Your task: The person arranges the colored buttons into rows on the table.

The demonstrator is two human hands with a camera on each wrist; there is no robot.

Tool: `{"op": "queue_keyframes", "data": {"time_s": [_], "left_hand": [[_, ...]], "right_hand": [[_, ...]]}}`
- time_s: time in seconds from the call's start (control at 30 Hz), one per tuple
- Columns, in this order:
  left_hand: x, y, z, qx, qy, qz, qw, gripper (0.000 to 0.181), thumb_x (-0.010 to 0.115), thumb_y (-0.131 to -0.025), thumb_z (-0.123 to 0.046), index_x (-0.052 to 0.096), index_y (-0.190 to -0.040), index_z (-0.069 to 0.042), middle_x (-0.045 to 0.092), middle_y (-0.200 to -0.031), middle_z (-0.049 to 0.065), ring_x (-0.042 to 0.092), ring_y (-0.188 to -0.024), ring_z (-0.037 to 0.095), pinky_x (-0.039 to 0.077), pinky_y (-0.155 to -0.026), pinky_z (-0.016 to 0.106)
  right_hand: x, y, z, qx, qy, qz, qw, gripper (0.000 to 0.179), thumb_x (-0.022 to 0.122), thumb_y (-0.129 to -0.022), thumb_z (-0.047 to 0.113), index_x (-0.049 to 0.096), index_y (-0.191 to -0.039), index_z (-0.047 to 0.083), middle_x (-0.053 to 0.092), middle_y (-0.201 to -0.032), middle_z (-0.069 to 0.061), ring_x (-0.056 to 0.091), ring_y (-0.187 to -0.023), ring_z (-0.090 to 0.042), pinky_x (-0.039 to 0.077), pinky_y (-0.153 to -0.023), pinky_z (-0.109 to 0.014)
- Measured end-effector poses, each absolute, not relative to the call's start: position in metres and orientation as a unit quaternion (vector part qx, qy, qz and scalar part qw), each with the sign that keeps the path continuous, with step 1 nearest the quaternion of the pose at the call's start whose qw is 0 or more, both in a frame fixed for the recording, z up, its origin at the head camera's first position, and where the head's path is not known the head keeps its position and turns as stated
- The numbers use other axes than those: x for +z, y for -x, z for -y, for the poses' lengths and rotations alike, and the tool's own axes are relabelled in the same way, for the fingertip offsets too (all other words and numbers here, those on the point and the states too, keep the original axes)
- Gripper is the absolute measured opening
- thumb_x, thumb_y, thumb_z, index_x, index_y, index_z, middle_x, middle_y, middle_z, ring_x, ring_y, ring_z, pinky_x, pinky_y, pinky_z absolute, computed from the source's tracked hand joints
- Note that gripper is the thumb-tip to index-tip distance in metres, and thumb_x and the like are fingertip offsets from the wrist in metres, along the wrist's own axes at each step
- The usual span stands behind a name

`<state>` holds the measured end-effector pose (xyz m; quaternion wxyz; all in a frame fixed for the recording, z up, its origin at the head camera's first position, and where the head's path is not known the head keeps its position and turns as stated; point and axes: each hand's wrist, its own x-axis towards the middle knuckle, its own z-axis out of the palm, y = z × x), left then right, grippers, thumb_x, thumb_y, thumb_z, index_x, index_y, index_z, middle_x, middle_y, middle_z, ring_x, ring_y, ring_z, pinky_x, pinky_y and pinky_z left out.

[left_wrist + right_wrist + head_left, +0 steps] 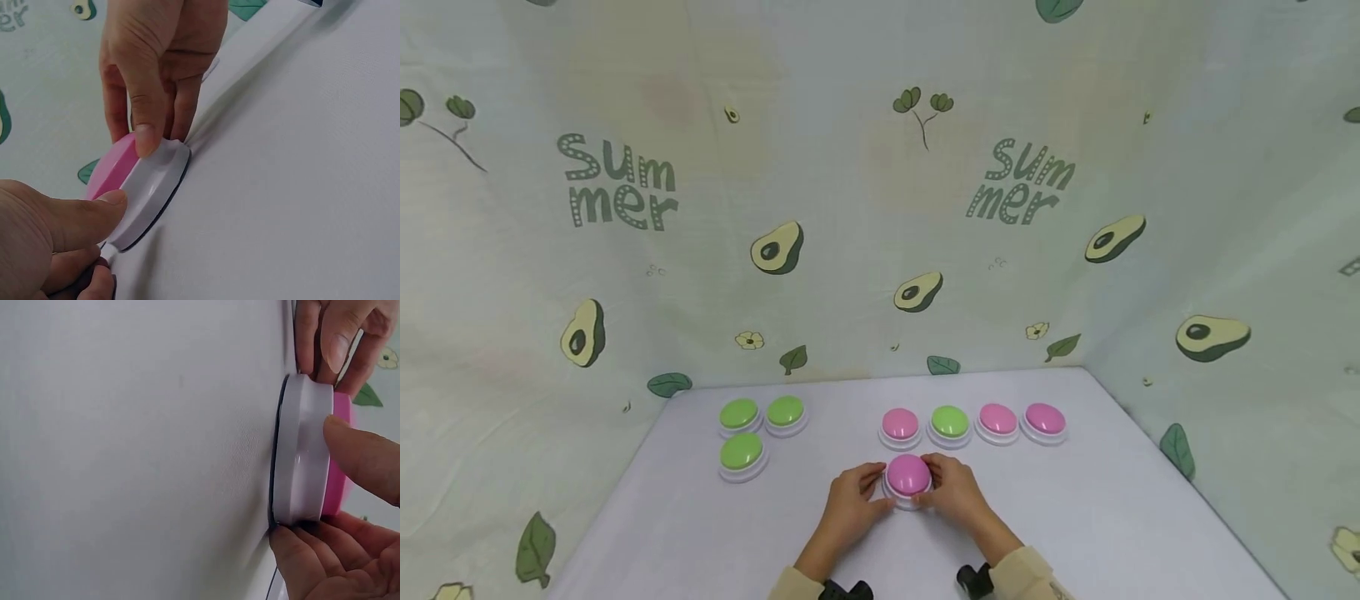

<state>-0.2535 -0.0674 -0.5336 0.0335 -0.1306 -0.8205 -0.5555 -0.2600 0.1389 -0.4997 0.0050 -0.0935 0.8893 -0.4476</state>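
Note:
A pink push button point(908, 475) with a round white base sits between both hands near the middle of the table. From its left side the left hand point(856, 502) grips the base, thumb at the front. Opposite, the right hand point(953, 490) grips the right side the same way. In the left wrist view the white base point(153, 187) shows side-on, with both thumbs against it. The right wrist view shows the base's dark underside edge close to the tabletop; whether it touches I cannot tell. Fingers behind the button are partly hidden.
Behind the held button stands a row: a pink button point(900, 424), a green button point(950, 422) and two more pink buttons point(998, 419). Three green buttons point(741, 451) cluster at the left of the white table point(662, 517). A printed cloth point(850, 208) hangs behind.

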Motion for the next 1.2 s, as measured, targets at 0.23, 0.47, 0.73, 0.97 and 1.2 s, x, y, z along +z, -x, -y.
{"op": "queue_keyframes", "data": {"time_s": [0.23,0.47,0.73,0.97,1.2], "left_hand": [[-0.525,0.238,0.102,-0.557,0.121,0.822,0.005,0.057,0.087,-0.085,-0.005,0.062,-0.135,0.007,0.064,-0.139,0.026,0.059,-0.133,0.044,0.055,-0.105,0.043],[-0.519,0.223,0.154,-0.545,0.096,0.832,0.026,0.058,0.087,-0.087,-0.013,0.062,-0.137,0.005,0.066,-0.136,0.023,0.063,-0.127,0.041,0.057,-0.104,0.047],[-0.493,0.222,0.217,-0.497,-0.002,0.859,0.122,0.052,0.086,-0.087,-0.009,0.065,-0.134,0.003,0.068,-0.135,0.021,0.064,-0.126,0.038,0.057,-0.104,0.047],[-0.485,0.229,0.269,-0.443,-0.045,0.882,0.153,0.064,0.083,-0.09,-0.01,0.054,-0.143,0.01,0.054,-0.148,0.032,0.05,-0.139,0.048,0.05,-0.111,0.053],[-0.497,0.249,0.302,-0.445,-0.056,0.89,0.089,0.084,0.087,-0.088,-0.014,0.039,-0.152,0.013,0.039,-0.157,0.036,0.042,-0.144,0.052,0.045,-0.115,0.055]], "right_hand": [[-0.505,0.258,-0.132,-0.413,0.073,-0.907,-0.027,0.077,0.096,-0.074,0.014,0.059,-0.136,-0.012,0.068,-0.13,-0.029,0.066,-0.121,-0.043,0.054,-0.105,-0.058],[-0.498,0.258,-0.12,-0.401,0.056,-0.91,-0.095,0.072,0.094,-0.077,0.017,0.061,-0.135,-0.01,0.067,-0.128,-0.032,0.064,-0.121,-0.048,0.053,-0.104,-0.061],[-0.486,0.256,-0.088,-0.424,0.072,-0.896,-0.113,0.07,0.092,-0.079,0.018,0.061,-0.136,-0.008,0.066,-0.131,-0.028,0.062,-0.124,-0.047,0.053,-0.105,-0.061],[-0.483,0.253,-0.058,-0.427,0.111,-0.89,-0.115,0.068,0.091,-0.08,0.018,0.061,-0.135,-0.009,0.065,-0.135,-0.027,0.059,-0.128,-0.048,0.049,-0.109,-0.062],[-0.484,0.252,-0.024,-0.445,0.15,-0.882,-0.045,0.07,0.089,-0.083,0.02,0.059,-0.14,-0.008,0.06,-0.143,-0.027,0.054,-0.136,-0.047,0.046,-0.113,-0.062]]}}
